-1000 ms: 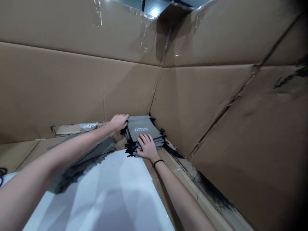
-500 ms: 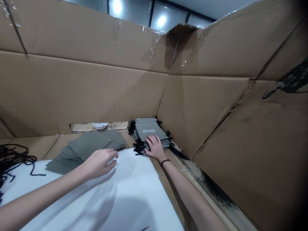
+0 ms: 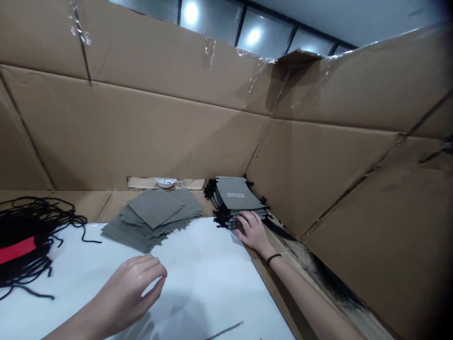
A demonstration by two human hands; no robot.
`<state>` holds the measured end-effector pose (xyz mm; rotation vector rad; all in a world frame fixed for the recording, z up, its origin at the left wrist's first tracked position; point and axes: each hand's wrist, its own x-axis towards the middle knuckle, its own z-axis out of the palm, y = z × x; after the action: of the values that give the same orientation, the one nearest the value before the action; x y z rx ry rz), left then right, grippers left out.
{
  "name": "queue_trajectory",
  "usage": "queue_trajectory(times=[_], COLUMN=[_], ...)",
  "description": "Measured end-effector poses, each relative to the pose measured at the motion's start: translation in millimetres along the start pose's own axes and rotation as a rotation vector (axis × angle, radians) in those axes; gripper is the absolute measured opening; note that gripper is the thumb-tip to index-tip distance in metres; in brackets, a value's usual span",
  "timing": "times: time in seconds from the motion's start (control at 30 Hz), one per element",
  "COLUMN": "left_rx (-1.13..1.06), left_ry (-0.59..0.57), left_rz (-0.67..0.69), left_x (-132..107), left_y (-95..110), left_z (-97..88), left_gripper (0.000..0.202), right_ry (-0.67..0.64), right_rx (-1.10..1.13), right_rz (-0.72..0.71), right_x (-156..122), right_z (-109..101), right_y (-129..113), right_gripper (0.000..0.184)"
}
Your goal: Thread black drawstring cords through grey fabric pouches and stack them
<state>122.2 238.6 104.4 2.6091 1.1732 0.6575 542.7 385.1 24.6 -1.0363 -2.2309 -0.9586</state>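
Left hand point(image 3: 129, 293): empty, fingers half-curled, drawn back low over the white sheet point(image 3: 201, 269), farther from the pouches than before.
Right hand point(image 3: 252, 231): narrow, fingers still against the stack's front edge.
INTEX pouch stack point(image 3: 236, 200): in the corner of the cardboard walls point(image 3: 141, 132).
Loose grey pouches point(image 3: 152, 217): overlapping, left of the stack, untouched.

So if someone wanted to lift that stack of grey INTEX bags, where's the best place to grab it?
I'd take the stack of grey bags by its near edge, coming from the front, with the thumb on top and fingers beneath. It lies flat in the corner of the cardboard walls, which close off the back and right side, and the right hand rests at that open edge.
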Motion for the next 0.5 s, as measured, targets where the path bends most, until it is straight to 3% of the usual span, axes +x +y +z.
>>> queue_trajectory(times=[0.2, 0.4, 0.5], left_rx=[-0.02, 0.074, 0.1], left_ry=[-0.044, -0.069, -0.031], left_rz=[0.0, -0.079, -0.148], left_x=[-21, -56, -75], left_y=[3, -4, -19], left_z=[-12.0, -17.3, -29.1], left_gripper=[0.015, 0.013, 0.016], right_ry=[0.099, 0.258, 0.319], right_rx=[0.126, 0.24, 0.321], right_rz=[-0.066, -0.256, -0.327], right_x=[35, 101, 125], right_z=[-7, -16, -28], right_y=[-47, -132, -172], right_gripper=[0.027, 0.022, 0.021])
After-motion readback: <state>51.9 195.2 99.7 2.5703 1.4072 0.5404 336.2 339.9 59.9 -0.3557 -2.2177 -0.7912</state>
